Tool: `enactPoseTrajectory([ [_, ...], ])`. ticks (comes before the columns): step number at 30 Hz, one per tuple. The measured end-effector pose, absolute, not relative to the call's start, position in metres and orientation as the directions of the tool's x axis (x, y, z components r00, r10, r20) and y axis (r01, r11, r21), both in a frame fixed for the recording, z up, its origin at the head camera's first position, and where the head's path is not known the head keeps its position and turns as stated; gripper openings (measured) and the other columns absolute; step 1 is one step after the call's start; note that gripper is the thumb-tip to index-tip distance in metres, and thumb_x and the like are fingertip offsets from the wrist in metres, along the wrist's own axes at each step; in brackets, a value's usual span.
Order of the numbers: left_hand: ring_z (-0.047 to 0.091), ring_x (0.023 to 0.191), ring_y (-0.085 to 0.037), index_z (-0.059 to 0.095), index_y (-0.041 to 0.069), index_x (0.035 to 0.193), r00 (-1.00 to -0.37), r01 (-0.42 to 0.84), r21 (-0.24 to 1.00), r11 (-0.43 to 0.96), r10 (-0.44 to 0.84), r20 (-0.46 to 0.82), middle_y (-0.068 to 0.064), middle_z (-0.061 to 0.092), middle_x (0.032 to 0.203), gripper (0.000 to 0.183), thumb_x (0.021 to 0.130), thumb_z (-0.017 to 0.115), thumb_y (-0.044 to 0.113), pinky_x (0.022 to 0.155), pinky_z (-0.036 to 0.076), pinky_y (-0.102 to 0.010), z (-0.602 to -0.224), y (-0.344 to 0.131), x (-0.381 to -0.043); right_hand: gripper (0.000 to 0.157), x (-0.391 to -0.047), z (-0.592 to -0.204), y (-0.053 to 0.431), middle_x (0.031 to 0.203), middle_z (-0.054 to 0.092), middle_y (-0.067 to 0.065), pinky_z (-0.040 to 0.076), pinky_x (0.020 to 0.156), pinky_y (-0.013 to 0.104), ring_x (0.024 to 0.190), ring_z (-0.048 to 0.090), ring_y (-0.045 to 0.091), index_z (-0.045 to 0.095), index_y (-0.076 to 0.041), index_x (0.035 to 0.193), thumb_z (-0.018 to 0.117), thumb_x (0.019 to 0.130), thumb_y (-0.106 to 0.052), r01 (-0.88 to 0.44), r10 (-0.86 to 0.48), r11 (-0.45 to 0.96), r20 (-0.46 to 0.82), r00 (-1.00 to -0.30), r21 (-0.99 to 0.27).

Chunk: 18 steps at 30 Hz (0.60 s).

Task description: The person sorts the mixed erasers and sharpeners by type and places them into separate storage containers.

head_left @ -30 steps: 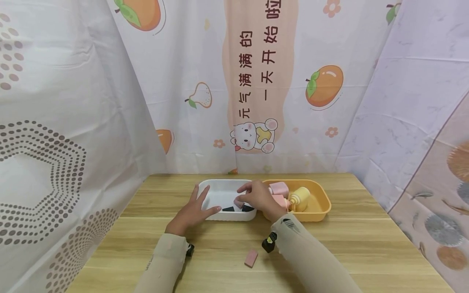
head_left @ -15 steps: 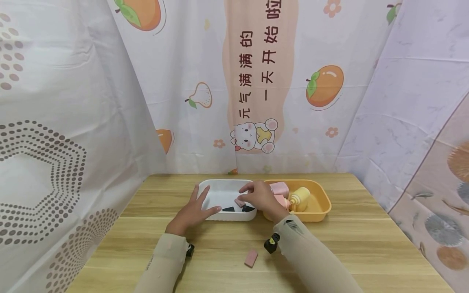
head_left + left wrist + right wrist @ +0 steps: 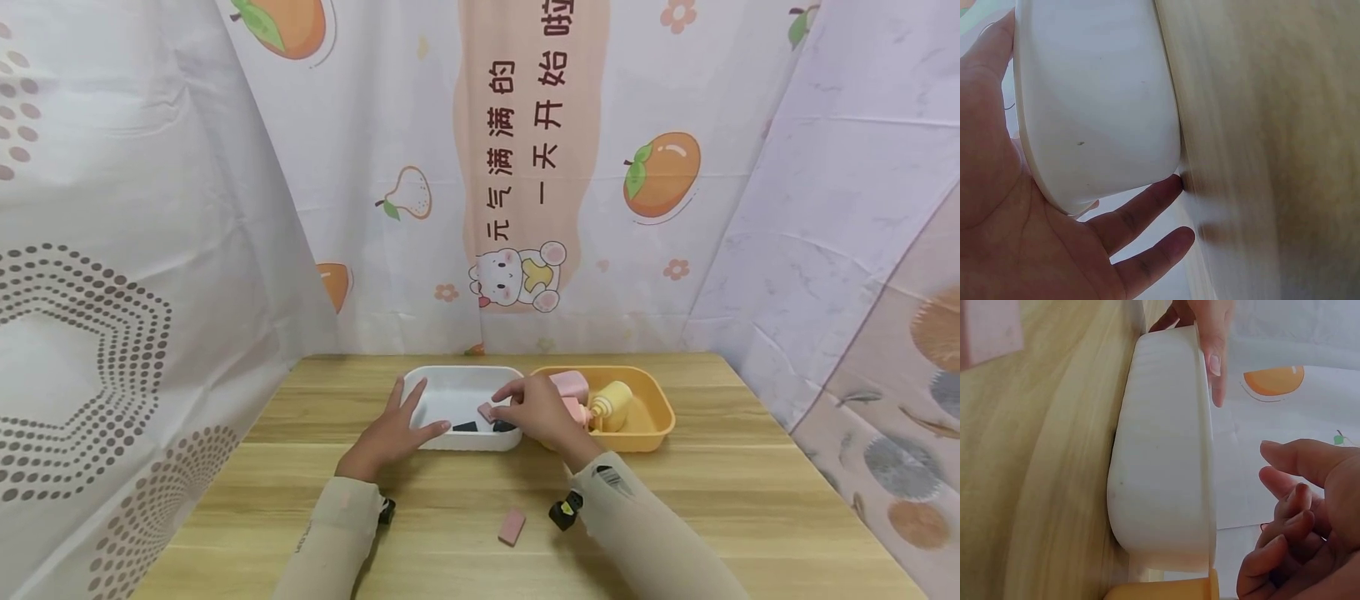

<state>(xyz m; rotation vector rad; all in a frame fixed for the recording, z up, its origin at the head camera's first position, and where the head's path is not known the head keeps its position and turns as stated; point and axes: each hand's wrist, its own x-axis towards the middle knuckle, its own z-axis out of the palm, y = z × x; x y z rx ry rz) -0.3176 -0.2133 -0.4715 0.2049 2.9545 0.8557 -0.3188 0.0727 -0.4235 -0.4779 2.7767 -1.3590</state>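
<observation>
My left hand (image 3: 386, 437) rests spread against the left end of a white plastic basket (image 3: 461, 442); the left wrist view shows its fingers extended around that end. Over the basket's right end hangs my right hand (image 3: 543, 408). Its thumb and index finger stand apart with nothing between them, and the other fingers (image 3: 1266, 562) curl loosely. Just beyond its fingertips, a small pink rectangular block (image 3: 486, 412) lies inside the basket. A black flat piece (image 3: 465, 427) and another dark piece (image 3: 503, 426) are also in there, the second partly hidden.
Another pink block (image 3: 512, 527) lies on the wooden table (image 3: 442, 533) in front of the basket. To the right stands an orange-yellow basket (image 3: 652, 440), holding a yellow bottle (image 3: 615, 404) and pink bottles (image 3: 570, 385). A patterned curtain (image 3: 420, 275) hangs behind.
My right hand has let go of the pink block, which lies in the white basket, and has drawn slightly right. My left hand keeps its place.
</observation>
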Motion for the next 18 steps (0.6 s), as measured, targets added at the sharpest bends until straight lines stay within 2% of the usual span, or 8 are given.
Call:
enactPoseTrajectory([
  [3,0.038,0.146,-0.054,0.012,0.036,0.167,-0.989,0.111,0.533,0.839,0.145,-0.022,-0.01,-0.013,0.175,0.106,0.084,0.056,0.085,0.104,0.041,-0.075,-0.47,-0.214,-0.317,0.036,-0.313,-0.423,0.074,0.072,0.059,0.002,0.039,0.052,0.026,0.063,0.052,0.018,0.082,-0.015,0.104,0.084,0.086,-0.047,-0.278,-0.279,0.591,0.131,-0.951,-0.757],
  [5,0.038,0.146,-0.054,0.012,0.037,0.167,-0.989,0.112,0.534,0.838,0.146,-0.021,-0.009,-0.014,0.175,0.105,0.084,0.056,0.085,0.105,0.041,-0.075,-0.468,-0.213,-0.317,0.037,-0.309,-0.423,0.075,0.07,0.058,0.001,0.037,0.052,0.026,0.062,0.051,0.017,0.082,-0.016,0.103,0.083,0.086,-0.049,-0.283,-0.28,0.593,0.137,-0.95,-0.754],
  [7,0.038,0.146,-0.054,0.011,0.037,0.167,-0.989,0.112,0.532,0.839,0.146,-0.022,-0.009,-0.013,0.175,0.105,0.085,0.056,0.085,0.105,0.041,-0.075,-0.466,-0.213,-0.317,0.031,-0.306,-0.425,0.076,0.068,0.056,0.001,0.036,0.051,0.025,0.061,0.05,0.015,0.083,-0.017,0.102,0.083,0.087,-0.044,-0.293,-0.285,0.593,0.145,-0.947,-0.75],
  [11,0.038,0.146,-0.054,0.011,0.038,0.167,-0.99,0.108,0.531,0.841,0.141,-0.022,-0.01,-0.012,0.175,0.104,0.085,0.056,0.084,0.105,0.04,-0.075,-0.465,-0.213,-0.317,0.015,-0.302,-0.43,0.082,0.069,0.057,0.001,0.036,0.05,0.023,0.061,0.051,0.014,0.083,-0.019,0.1,0.084,0.087,-0.026,-0.299,-0.304,0.571,0.142,-0.942,-0.764],
  [18,0.037,0.146,-0.055,0.011,0.036,0.167,-0.988,0.115,0.532,0.839,0.151,-0.024,-0.011,-0.012,0.175,0.105,0.085,0.057,0.083,0.104,0.041,-0.075,-0.468,-0.213,-0.314,0.013,-0.294,-0.44,0.089,0.073,0.06,0.0,0.04,0.053,0.023,0.067,0.054,0.015,0.082,-0.021,0.096,0.086,0.085,-0.028,-0.277,-0.307,0.587,0.108,-0.946,-0.761],
])
